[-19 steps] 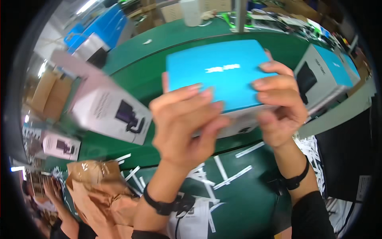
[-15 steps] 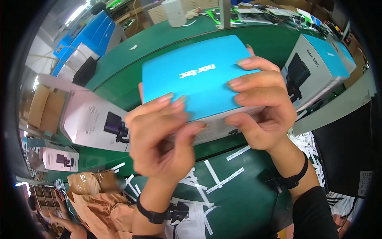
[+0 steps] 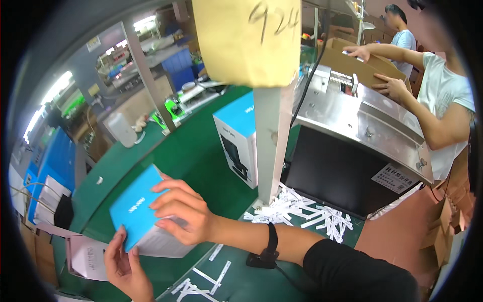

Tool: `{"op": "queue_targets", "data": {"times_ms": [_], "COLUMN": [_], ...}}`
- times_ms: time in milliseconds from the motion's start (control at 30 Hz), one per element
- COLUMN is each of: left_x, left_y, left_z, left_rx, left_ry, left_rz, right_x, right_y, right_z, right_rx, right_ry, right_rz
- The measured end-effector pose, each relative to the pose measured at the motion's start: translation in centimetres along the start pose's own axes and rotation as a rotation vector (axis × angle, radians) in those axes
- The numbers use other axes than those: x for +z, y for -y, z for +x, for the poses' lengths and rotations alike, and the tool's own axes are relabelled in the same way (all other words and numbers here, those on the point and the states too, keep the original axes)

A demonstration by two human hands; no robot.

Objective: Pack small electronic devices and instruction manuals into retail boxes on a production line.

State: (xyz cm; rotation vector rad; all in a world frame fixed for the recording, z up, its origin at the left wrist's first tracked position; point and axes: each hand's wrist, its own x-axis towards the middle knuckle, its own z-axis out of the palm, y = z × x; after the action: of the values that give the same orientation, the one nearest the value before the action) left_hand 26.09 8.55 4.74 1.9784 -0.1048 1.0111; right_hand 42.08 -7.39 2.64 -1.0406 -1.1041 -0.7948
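Note:
A box with a blue top (image 3: 135, 198) and pale printed sides is at the lower left over the green table. My right hand (image 3: 183, 211) grips its right side, fingers spread over the top edge and thumb lower down. At its near left corner my left hand (image 3: 125, 267) holds it with fingers and thumb. A dark strap with a small device sits on my right wrist. Left of the hands, a pinkish white carton (image 3: 86, 255) stands partly hidden. Another blue-topped box (image 3: 236, 143) with a picture of a black device stands beyond, partly behind a metal post.
The metal post (image 3: 270, 151) with a yellow sheet (image 3: 246, 40) rises mid-table. To its right is a metal machine (image 3: 362, 118) with a black panel. Paper strips (image 3: 302, 209) lie scattered. A co-worker's hands (image 3: 395, 88) reach into a cardboard box (image 3: 342, 53).
The view has swung to the right, bringing in the post, the machine and co-workers. My hands still hold the box, now at the lower left of view, and my left hand has shifted to its corner.

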Motion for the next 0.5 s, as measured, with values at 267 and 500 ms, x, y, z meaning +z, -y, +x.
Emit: {"op": "queue_targets", "data": {"times_ms": [267, 500], "left_x": [-7.2, -3.9], "left_y": [-12.8, -12.8], "left_z": [-5.4, -24.8], "left_rx": [-0.264, -0.700], "left_ry": [0.142, 0.386], "left_rz": [0.789, 1.087], "right_x": [-0.2, -2.2], "right_y": [-1.6, -0.3], "right_z": [0.3, 2.3], "right_rx": [-0.048, -0.073], "right_ry": [0.040, 0.151], "right_rz": [-0.195, -0.395]}}
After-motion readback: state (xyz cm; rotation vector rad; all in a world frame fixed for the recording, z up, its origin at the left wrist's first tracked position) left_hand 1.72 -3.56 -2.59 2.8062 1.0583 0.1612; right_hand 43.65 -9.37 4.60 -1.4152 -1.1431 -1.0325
